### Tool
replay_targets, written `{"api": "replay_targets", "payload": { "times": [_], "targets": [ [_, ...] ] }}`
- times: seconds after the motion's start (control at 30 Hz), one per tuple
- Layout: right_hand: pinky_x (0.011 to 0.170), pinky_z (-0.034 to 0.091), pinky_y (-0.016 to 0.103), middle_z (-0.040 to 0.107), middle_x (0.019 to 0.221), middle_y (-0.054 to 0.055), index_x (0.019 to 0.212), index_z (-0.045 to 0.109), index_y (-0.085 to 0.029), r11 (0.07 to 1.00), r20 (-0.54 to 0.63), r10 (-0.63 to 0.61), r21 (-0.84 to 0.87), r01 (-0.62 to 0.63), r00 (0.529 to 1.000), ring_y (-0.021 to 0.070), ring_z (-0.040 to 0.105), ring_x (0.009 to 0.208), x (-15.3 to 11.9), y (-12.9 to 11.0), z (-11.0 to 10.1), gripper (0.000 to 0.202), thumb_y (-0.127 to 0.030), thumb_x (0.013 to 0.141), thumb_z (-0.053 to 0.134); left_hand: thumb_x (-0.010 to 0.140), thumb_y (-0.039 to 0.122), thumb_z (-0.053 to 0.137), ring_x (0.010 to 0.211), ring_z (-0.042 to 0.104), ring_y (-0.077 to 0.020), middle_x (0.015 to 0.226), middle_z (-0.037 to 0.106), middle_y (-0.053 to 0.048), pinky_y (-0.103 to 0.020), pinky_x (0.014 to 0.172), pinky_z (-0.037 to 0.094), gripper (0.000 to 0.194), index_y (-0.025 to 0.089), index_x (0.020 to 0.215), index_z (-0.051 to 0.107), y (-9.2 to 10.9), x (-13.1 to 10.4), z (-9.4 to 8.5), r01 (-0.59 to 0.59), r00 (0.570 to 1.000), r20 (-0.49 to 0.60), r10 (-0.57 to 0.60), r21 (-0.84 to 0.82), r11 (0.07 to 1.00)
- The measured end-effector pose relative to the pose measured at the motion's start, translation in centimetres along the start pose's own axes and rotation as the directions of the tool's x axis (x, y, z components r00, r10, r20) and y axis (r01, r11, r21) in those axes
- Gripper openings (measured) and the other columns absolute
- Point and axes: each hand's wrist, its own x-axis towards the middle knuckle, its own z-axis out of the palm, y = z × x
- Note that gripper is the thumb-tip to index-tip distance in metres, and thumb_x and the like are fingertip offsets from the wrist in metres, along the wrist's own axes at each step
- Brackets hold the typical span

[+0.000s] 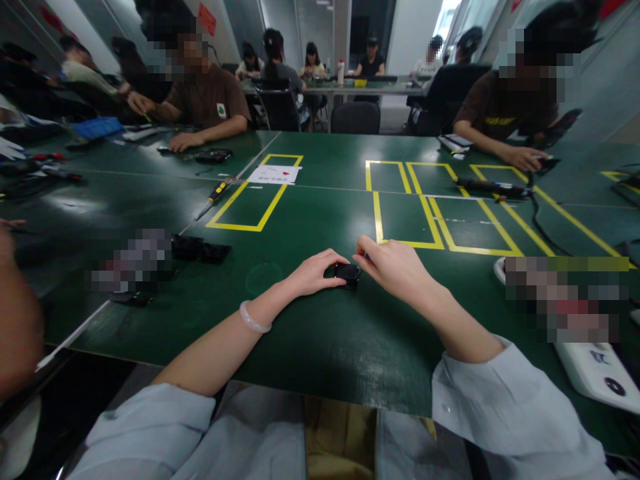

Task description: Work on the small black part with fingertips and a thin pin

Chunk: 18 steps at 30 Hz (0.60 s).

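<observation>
A small black part [347,273] lies on the green table [310,333] straight in front of me. My left hand [315,272] grips its left side, with a pale bracelet on that wrist. Gripping the part's right side from above is my right hand [395,265], fingertips pinched at its top edge. Both hands rest on the tabletop. The fingers hide much of the part, so I cannot make out its details.
Black parts [200,250] lie to the left beside a blurred patch. A screwdriver [216,195] and a white paper [274,175] sit by yellow taped boxes [425,213]. A white device [597,373] is at the right. Other people work across the table; someone's arm [17,320] is at my left.
</observation>
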Motion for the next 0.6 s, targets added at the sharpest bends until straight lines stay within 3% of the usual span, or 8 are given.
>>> {"api": "replay_targets", "payload": {
  "times": [0.33, 0.6],
  "targets": [
    [0.054, 0.023, 0.025, 0.066, 0.073, 0.003, 0.103, 0.051, -0.019, 0.996, -0.037, -0.003, 0.091, 0.006, 0.999, 0.0149, 0.057, 0.061, -0.05, 0.07, 0.07, 0.023, -0.028, 0.092, 0.033, 0.082, 0.040, 0.063, 0.098, 0.057, -0.0209, 0.105, 0.058, -0.005, -0.034, 0.086, 0.045, 0.035, 0.022, 0.112, 0.057, -0.07, 0.00, 0.06, -0.009, 1.000, -0.009, 0.009, 0.001, 1.000],
    [0.054, 0.023, 0.024, 0.064, 0.069, 0.002, 0.102, 0.053, -0.021, 0.985, -0.092, 0.135, 0.123, -0.124, 0.987, 0.0155, 0.055, 0.059, 0.20, 0.63, -0.44, 0.026, -0.031, 0.093, 0.031, 0.082, 0.042, 0.063, 0.098, 0.057, -0.0217, 0.105, 0.058, -0.005, -0.035, 0.086, 0.046, 0.037, 0.022, 0.113, 0.058, 0.04, 0.02, -0.04, 0.007, 1.000, 0.007, -0.007, -0.001, 1.000]
  ]
}}
